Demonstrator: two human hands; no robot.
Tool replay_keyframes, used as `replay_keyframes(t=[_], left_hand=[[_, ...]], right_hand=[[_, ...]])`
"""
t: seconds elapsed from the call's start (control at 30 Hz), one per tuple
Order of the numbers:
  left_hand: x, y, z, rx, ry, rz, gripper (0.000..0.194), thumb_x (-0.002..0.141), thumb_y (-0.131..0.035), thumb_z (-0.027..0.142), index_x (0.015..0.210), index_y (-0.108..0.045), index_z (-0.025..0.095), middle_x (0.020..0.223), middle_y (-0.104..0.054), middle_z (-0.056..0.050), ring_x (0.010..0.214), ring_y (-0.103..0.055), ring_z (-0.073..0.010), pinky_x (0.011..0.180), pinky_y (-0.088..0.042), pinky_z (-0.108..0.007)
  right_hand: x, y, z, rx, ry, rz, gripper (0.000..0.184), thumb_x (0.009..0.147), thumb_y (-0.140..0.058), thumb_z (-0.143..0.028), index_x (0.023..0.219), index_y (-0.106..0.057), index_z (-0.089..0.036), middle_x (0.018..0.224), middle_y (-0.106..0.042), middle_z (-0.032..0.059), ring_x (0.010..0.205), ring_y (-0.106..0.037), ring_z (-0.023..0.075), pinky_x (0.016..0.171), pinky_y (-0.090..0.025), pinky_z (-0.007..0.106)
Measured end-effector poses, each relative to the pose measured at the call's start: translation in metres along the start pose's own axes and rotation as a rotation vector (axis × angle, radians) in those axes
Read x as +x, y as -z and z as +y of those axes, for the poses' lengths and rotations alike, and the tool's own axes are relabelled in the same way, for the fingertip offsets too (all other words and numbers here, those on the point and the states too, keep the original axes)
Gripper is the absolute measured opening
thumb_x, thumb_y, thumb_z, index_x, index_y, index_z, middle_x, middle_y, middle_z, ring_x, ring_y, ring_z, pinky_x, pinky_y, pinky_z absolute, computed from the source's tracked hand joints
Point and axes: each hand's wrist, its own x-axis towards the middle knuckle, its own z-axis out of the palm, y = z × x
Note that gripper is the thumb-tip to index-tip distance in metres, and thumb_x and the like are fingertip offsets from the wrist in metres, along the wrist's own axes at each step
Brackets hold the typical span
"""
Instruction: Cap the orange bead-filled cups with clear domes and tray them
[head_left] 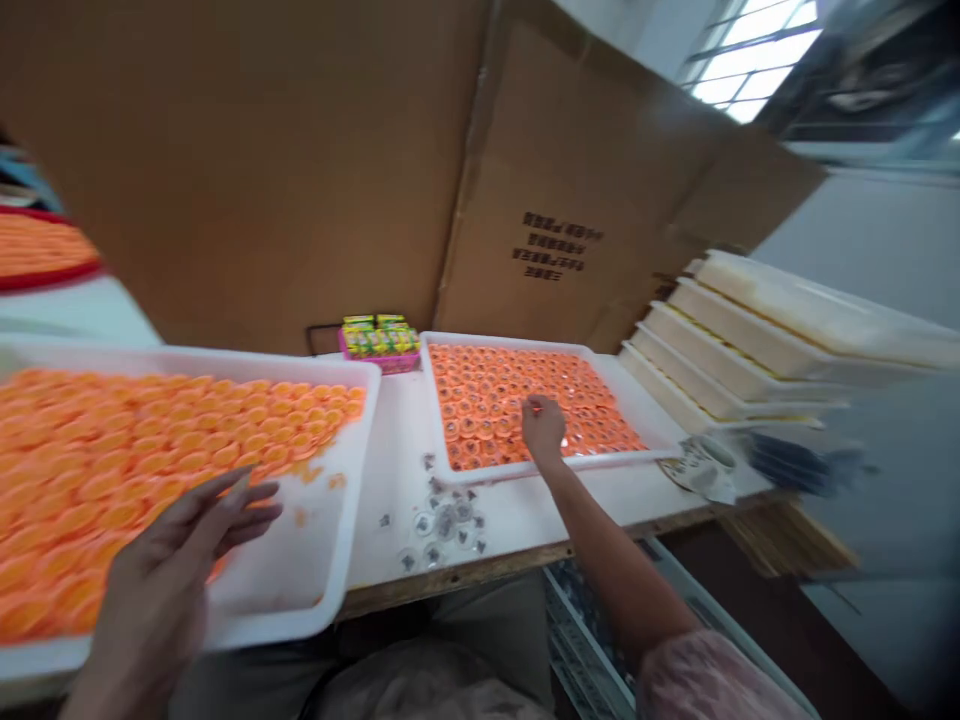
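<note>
Over the desk (394,450), plain orange discs (180,440) are spread across most of the left tray (373,385), with its near right corner left bare. In the right tray (600,460), dark centres are seen on most of the orange-red discs (480,400); whether any are without one cannot be told. Small clear pieces (446,520) are scattered at the desk's near edge, between the trays, not set on any disc. The left hand (169,560) is held over the left tray, fingers loosely bent; the right hand (544,425) is held at the right tray, fingers curled together. Whether anything is gripped by either cannot be told.
</note>
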Motion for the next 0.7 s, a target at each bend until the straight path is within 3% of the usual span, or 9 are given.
replay_keyframes(t=[0.1, 0.2, 0.3, 0.4, 0.57, 0.7], left_hand=[[0.003, 0.008, 0.001, -0.252, -0.091, 0.101, 0.022, 0.068, -0.071, 0.032, 0.085, -0.065, 0.019, 0.084, -0.071, -0.004, 0.07, -0.066, -0.0205, 0.066, -0.054, -0.032], [0.005, 0.011, 0.0, -0.344, -0.165, 0.15, 0.022, 0.075, -0.063, 0.032, 0.091, -0.062, 0.018, 0.085, -0.07, -0.005, 0.069, -0.065, -0.0183, 0.064, -0.051, -0.029], [0.005, 0.014, 0.0, -0.418, -0.183, 0.193, 0.025, 0.08, -0.056, 0.034, 0.099, -0.059, 0.019, 0.089, -0.068, -0.006, 0.07, -0.063, -0.0152, 0.065, -0.047, -0.026], [0.006, 0.016, -0.001, -0.487, -0.183, 0.223, 0.025, 0.081, -0.056, 0.035, 0.101, -0.057, 0.02, 0.093, -0.066, -0.005, 0.073, -0.062, -0.0139, 0.066, -0.046, -0.025], [0.008, 0.018, -0.002, -0.516, -0.137, 0.199, 0.025, 0.08, -0.058, 0.036, 0.101, -0.057, 0.022, 0.098, -0.064, -0.004, 0.076, -0.06, -0.0133, 0.068, -0.044, -0.025], [0.008, 0.019, -0.001, -0.538, -0.118, 0.185, 0.023, 0.079, -0.059, 0.037, 0.097, -0.057, 0.022, 0.099, -0.064, -0.003, 0.076, -0.059, -0.013, 0.067, -0.044, -0.025]], right_hand=[[-0.034, -0.004, -0.042, 0.24, 0.242, 0.018, 0.028, 0.085, -0.047, -0.032, 0.101, -0.061, -0.014, 0.099, -0.06, 0.0106, 0.078, -0.057, 0.0171, 0.075, -0.046, 0.031], [-0.075, -0.01, -0.1, 0.504, 0.541, -0.16, 0.02, 0.087, -0.048, -0.029, 0.095, -0.063, -0.018, 0.091, -0.062, 0.0064, 0.078, -0.059, 0.0158, 0.074, -0.047, 0.028], [-0.103, -0.028, -0.157, 0.44, 0.843, -0.502, 0.018, 0.087, -0.047, -0.02, 0.092, -0.064, -0.02, 0.089, -0.064, 0.0042, 0.08, -0.059, 0.0141, 0.074, -0.046, 0.025], [-0.11, -0.06, -0.199, 0.17, 1.013, -0.691, 0.017, 0.087, -0.05, -0.018, 0.095, -0.065, -0.018, 0.092, -0.064, 0.005, 0.088, -0.057, 0.0148, 0.078, -0.043, 0.025], [-0.107, -0.108, -0.228, -0.056, 1.077, -0.761, 0.02, 0.077, -0.061, -0.017, 0.096, -0.066, -0.016, 0.097, -0.061, 0.0084, 0.094, -0.055, 0.0194, 0.077, -0.041, 0.027], [-0.11, -0.114, -0.229, -0.124, 1.117, -0.779, 0.013, 0.074, -0.064, -0.018, 0.087, -0.066, -0.016, 0.095, -0.059, 0.0078, 0.095, -0.053, 0.0206, 0.075, -0.04, 0.027]])
